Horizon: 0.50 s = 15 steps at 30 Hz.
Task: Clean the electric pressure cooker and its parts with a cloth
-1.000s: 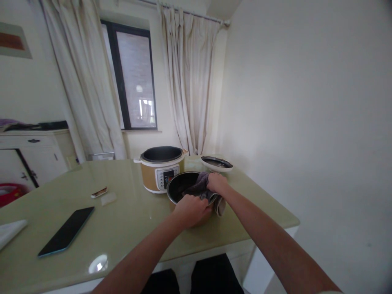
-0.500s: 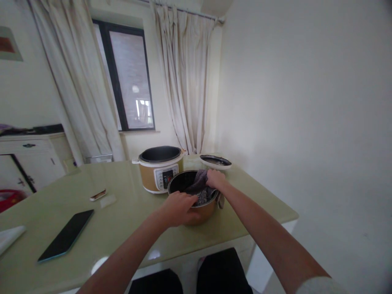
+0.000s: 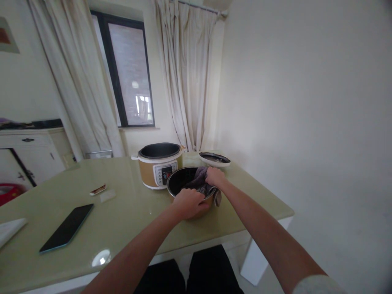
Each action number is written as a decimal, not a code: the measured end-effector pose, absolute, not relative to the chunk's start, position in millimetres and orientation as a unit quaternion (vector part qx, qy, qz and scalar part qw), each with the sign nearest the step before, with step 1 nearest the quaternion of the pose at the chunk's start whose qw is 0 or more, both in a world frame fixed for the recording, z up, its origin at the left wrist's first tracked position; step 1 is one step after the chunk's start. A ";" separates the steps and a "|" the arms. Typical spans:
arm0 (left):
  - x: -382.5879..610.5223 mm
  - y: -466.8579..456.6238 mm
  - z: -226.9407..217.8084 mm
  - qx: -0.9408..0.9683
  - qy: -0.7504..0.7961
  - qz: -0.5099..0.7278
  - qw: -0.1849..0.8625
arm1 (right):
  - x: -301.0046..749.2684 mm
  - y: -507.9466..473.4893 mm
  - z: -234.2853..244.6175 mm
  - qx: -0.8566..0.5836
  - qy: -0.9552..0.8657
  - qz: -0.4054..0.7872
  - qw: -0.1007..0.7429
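Note:
A round inner pot [image 3: 180, 183], dark inside and copper-coloured outside, stands on the green-topped table [image 3: 128, 220]. My left hand [image 3: 189, 203] is closed over the pot's near rim. My right hand [image 3: 215, 177] grips a grey cloth [image 3: 200, 185] and presses it against the pot's far right rim; part of the cloth hangs down outside the pot. Just behind the pot stands a gold and white electric cooker [image 3: 157, 164] with its lid off.
The cooker's lid [image 3: 214, 158] lies upside down at the table's far right. A dark phone [image 3: 66, 227], a small flat object [image 3: 98, 189] and a white sheet [image 3: 9, 230] lie on the left. White cabinet [image 3: 30, 155] and curtained window stand behind.
My left hand has shifted along the pot's near rim and now sits closer to my right hand. The cloth has moved slightly inside the pot. The camera has tilted a little.

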<state>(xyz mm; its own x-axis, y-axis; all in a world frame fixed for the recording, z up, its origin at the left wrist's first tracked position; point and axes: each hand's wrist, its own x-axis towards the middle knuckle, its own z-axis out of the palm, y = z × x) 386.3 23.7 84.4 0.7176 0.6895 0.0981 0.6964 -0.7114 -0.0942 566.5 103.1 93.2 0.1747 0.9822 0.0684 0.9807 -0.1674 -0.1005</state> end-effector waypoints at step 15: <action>385.8 23.1 84.6 -0.926 -0.367 -0.036 0.078 | 568.0 102.0 93.8 -0.764 -0.641 0.011 0.070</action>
